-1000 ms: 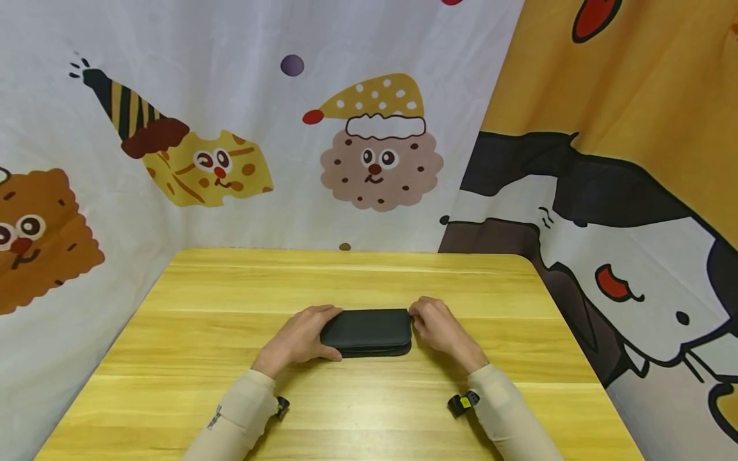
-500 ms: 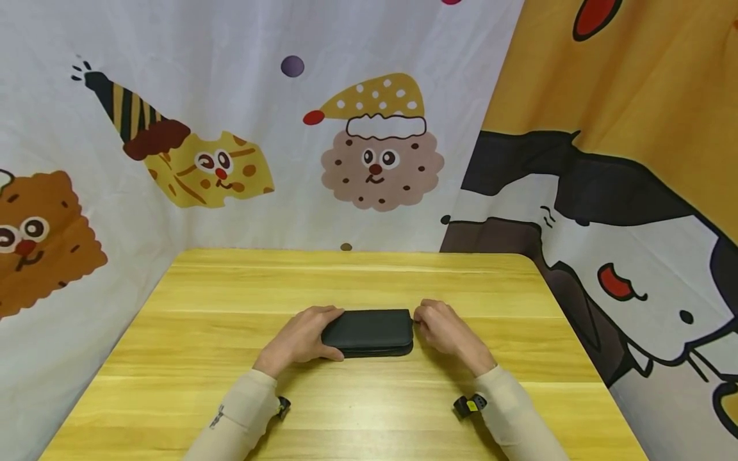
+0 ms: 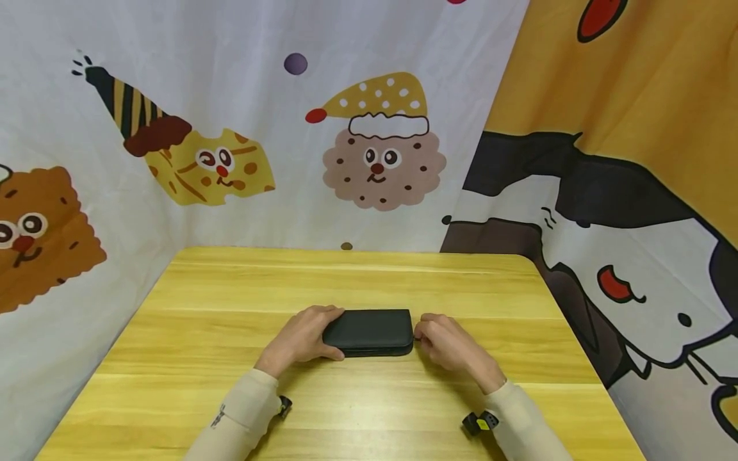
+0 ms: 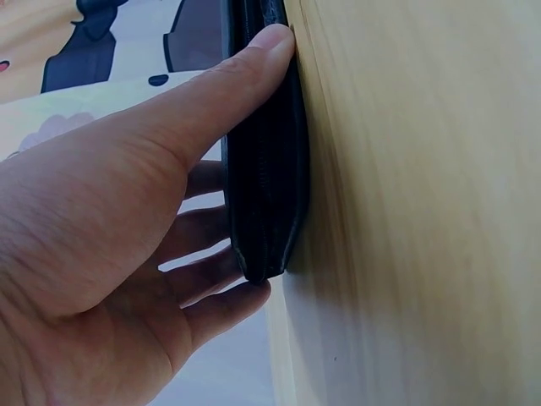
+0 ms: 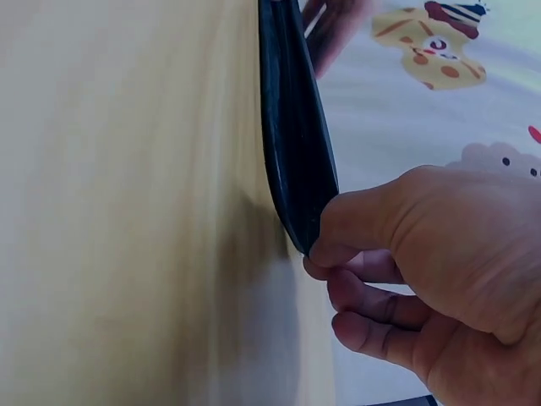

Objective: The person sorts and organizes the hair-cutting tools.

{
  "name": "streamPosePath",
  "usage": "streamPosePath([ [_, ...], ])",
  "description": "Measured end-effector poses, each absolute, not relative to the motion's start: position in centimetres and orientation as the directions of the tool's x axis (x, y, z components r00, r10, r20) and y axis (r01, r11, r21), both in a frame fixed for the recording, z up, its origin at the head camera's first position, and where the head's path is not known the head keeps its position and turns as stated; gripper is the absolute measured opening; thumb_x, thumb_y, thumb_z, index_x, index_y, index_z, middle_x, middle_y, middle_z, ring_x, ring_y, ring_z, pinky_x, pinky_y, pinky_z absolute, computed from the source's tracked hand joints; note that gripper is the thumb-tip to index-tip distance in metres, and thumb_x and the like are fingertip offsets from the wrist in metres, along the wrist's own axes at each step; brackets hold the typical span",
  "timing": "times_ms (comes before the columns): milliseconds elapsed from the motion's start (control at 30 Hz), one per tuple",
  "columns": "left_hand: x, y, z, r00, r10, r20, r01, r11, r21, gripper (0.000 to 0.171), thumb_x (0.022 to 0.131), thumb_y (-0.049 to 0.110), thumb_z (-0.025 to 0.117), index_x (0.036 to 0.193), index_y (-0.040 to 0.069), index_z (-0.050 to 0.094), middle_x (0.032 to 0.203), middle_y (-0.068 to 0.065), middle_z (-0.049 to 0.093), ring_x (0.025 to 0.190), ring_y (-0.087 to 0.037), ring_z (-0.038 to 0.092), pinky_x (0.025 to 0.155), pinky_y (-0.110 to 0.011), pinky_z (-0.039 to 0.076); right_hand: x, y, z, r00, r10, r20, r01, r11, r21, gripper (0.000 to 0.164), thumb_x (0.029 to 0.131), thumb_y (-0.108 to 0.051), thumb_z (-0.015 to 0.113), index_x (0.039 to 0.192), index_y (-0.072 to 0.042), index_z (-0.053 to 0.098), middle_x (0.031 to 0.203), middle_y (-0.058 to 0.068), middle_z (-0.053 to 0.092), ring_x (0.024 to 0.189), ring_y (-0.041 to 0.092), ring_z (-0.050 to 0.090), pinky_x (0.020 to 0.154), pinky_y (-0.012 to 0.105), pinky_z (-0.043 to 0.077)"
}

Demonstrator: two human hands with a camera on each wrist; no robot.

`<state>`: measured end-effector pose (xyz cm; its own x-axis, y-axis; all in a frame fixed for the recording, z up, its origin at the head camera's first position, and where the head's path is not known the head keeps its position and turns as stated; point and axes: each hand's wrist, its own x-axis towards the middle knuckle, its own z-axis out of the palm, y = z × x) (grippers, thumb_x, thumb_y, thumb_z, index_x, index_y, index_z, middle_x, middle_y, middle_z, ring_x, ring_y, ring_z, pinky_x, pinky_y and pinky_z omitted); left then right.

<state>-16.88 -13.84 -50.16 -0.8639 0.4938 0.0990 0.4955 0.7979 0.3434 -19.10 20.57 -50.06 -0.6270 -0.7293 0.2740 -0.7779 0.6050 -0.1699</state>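
Note:
A black zip wallet [image 3: 368, 330] lies flat on the wooden table, its long side towards me. My left hand [image 3: 302, 336] holds its left end, thumb along the front edge and fingers behind. In the left wrist view, zipper teeth run down the side of the wallet [image 4: 266, 169] under the thumb. At the right end, my right hand [image 3: 452, 346] pinches the zipper pull between thumb and curled forefinger; the fingertips mostly hide the pull. The right wrist view has these fingertips right at the wallet's corner [image 5: 296, 144], with the other fingers loosely bent.
The wooden table [image 3: 357, 410] reaches back to a white curtain [image 3: 242, 57] printed with cartoon food. A yellow curtain [image 3: 651, 89] with a large cartoon animal hangs on the right. Small black devices sit at both sleeve cuffs.
My right hand has slid along the wallet's right end, from the back corner towards the front. The left hand keeps its hold and the wallet stays almost in place.

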Motion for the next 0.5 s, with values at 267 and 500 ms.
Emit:
streamPosePath([
  [267, -16.9, -13.9, -50.1, -0.862, 0.496, 0.107, 0.499, 0.791, 0.355, 0.099, 0.071, 0.055, 0.089, 0.148, 0.001, 0.057, 0.145, -0.018, 0.058, 0.129, -0.034, 0.054, 0.104, -0.052, 0.049, -17.7, 20.1, -50.3, -0.640, -0.705, 0.305, -0.763, 0.629, -0.150, 0.016, 0.074, 0.003, 0.073, 0.075, -0.013, 0.075, 0.075, -0.008, 0.059, 0.065, 0.005, 0.053, 0.053, 0.021, 0.048],
  [500, -16.8, -13.9, -50.2, -0.870, 0.482, 0.103, 0.485, 0.803, 0.346, 0.100, 0.070, 0.056, 0.089, 0.148, 0.003, 0.057, 0.145, -0.016, 0.058, 0.130, -0.034, 0.053, 0.105, -0.051, 0.049, -16.3, 18.9, -50.6, -0.666, -0.678, 0.311, -0.743, 0.643, -0.187, 0.017, 0.071, 0.002, 0.070, 0.079, -0.011, 0.078, 0.077, -0.006, 0.066, 0.067, 0.006, 0.060, 0.056, 0.022, 0.054],
])
